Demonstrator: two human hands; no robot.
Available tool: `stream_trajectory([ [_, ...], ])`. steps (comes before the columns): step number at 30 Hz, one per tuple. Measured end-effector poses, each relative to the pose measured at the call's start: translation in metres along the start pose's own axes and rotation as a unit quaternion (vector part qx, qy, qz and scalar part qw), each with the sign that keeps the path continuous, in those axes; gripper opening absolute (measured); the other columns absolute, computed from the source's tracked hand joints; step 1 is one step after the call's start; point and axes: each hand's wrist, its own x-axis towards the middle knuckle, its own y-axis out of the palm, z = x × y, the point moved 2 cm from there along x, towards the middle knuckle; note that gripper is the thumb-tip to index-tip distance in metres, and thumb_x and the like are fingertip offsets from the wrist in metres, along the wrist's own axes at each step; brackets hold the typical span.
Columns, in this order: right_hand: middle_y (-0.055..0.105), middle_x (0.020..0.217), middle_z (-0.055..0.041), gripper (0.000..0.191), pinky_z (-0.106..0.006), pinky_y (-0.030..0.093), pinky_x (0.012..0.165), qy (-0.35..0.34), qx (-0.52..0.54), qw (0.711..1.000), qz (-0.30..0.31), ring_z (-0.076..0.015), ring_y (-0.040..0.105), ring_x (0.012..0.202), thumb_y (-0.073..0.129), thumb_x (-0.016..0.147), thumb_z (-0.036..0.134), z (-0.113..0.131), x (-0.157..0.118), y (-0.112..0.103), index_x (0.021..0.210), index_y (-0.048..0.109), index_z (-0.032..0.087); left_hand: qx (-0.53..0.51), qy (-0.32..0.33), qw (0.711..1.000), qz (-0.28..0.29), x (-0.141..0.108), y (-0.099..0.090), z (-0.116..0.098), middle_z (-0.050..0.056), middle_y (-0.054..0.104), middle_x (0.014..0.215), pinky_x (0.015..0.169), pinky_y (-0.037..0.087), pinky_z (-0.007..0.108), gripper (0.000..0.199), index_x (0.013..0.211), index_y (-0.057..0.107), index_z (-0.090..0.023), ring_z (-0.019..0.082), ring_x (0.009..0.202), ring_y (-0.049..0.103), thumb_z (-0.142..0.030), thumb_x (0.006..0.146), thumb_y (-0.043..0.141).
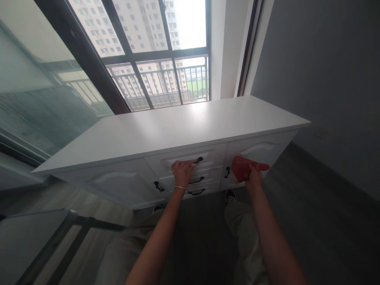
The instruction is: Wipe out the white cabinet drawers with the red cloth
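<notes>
A white cabinet (190,122) stands in front of me, with black handles on its drawers and doors. On the top drawer (209,156), my left hand (183,170) has its fingers closed at the left end of the black drawer handle (199,160), covering that end. A bunched red cloth (242,168) is gripped in my right hand (254,178), close against the right cabinet door (267,148). One end of the cloth sticks out to the right past my fingers. Just left of the cloth is the black door handle (227,172).
Two lower drawer handles (196,192) sit below my left hand, and the left door (115,184) has its own handle. A window with railings (160,75) lies behind the cabinet. A grey wall (320,79) is at right; a dark-framed piece (68,229) stands lower left.
</notes>
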Motion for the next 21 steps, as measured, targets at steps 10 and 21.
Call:
stream_trajectory([
  [10,0.070,0.084,-0.0026,0.014,-0.024,0.058,0.056,-0.001,0.004,1.000,-0.002,-0.0169,0.069,0.076,0.068,0.073,0.022,-0.009,0.002,0.005,0.085,0.061,0.020,0.045,-0.031,0.987,0.152,-0.085,0.026,-0.011,0.008,0.070,0.119,0.103,0.041,0.045,0.033,0.125,0.070,-0.026,0.026,0.113,0.060,-0.030,0.093,0.065],
  [21,0.069,0.082,-0.0024,0.015,-0.025,0.058,0.057,0.011,-0.001,1.000,0.006,-0.0169,0.068,0.075,0.068,0.070,0.021,-0.010,0.008,0.003,0.082,0.059,0.021,0.183,-0.108,0.902,0.376,-0.112,0.067,0.021,0.014,0.058,0.139,0.105,0.047,0.042,0.052,0.137,0.056,-0.020,0.030,0.133,0.051,-0.015,0.085,0.062],
])
